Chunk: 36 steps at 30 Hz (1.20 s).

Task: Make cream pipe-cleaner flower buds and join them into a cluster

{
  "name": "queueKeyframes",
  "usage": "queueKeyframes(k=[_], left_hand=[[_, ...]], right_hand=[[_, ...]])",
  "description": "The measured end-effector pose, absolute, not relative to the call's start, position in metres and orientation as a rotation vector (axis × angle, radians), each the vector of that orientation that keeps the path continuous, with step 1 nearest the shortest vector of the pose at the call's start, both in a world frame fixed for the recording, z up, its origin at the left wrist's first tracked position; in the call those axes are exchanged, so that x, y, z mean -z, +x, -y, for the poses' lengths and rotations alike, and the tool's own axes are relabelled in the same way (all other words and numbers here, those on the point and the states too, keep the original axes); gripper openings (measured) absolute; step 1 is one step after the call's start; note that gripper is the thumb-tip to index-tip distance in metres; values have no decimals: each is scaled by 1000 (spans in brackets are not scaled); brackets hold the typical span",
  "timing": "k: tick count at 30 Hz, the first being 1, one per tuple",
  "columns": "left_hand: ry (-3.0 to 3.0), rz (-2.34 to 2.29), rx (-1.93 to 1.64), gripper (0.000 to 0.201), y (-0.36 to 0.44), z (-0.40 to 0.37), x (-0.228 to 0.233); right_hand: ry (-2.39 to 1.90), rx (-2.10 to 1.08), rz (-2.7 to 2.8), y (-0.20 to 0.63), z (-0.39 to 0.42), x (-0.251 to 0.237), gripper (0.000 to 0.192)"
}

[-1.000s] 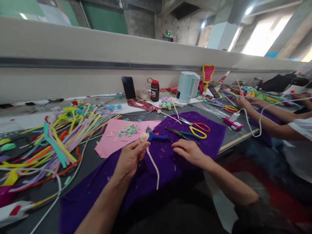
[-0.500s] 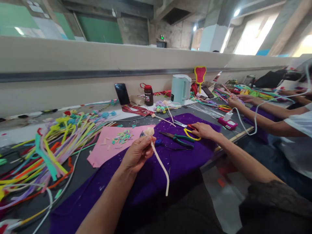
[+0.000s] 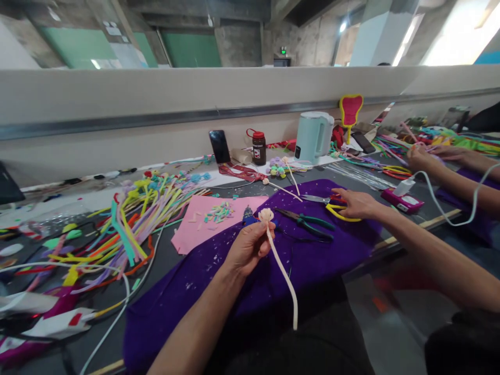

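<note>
1. I am watching the cream pipe cleaner [image 3: 280,265] with a curled bud at its top end. It is hanging in the air above the purple cloth [image 3: 312,260], its stem drooping toward the near edge.
2. The left hand [image 3: 250,247] is pinching the stem just under the bud, fingers clenched around it.
3. The right hand [image 3: 357,204] is resting on the scissors [image 3: 336,207] with the yellow and red handles, which are lying on the cloth; I cannot tell whether the fingers are grasping them or only touching.
4. Green-handled pliers [image 3: 308,223] are lying just beside the scissors, between the two hands.
5. What I judge could go wrong: the pinch is sitting high on a long, limp stem, so the loose tail could swing and snag on the cloth or the pliers. The scissor blades are pointing toward the left hand, so a hurried drag could nick the fingers or the bud.
6. A pink sheet [image 3: 211,221] is carrying small coloured clippings, and a heap of coloured pipe cleaners [image 3: 128,229] is spreading farther left.
7. Containers: a brown jar [image 3: 258,148] with a red lid is standing shut, and a pale kettle [image 3: 312,136] is standing closed too. I cannot see what either one is holding.
8. Another person's arms [image 3: 449,172] are working well apart on the right.
</note>
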<state>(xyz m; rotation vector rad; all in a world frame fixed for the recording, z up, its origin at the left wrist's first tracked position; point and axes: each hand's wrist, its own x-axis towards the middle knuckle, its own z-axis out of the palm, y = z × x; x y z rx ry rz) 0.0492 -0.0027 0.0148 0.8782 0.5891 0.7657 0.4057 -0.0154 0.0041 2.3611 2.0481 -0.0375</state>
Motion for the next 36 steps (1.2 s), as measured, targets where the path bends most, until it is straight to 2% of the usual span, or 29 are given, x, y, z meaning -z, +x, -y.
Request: queueKeyframes(k=[5,8,10,15,17,19,21,24,28,31,36], left_hand=[[865,-541,-797,22,51,4,-13],[879,-547,-783,22,52,4,-11],[897,-587,-775,25,52,4,-10],[967,-687,-880,29,49,4,-11],[1002,-706,-938,28,46,3,-12],[1029,-722,-985,28,40,2,-12],[1046,-744,-1016,28,33,1,-13],[1048,-771,-1059,27,20,0,-15],[1000,-817,-1114,26,4,0,-17],[967,-785,-1134,26,-2,1,-17],[985,-695,-1162,26,-5,4,-17]], right_hand=[[2740,124,-2156,410,46,-8,71],[3108,648,-2511,383,66,-4,82],[3158,1071,-2716,350,75,-4,83],[2472,1977,-3251,263,70,-26,74],[2078,2191,-3388,239,57,-41,74],[1819,2275,-3441,222,40,-54,72],[1693,2291,-3454,209,24,-61,69],[1699,2125,-3461,194,7,-59,61],[1954,1499,-3410,184,6,-36,62],[1921,1154,-3392,181,13,-22,63],[1811,1104,-3377,178,17,-16,63]])
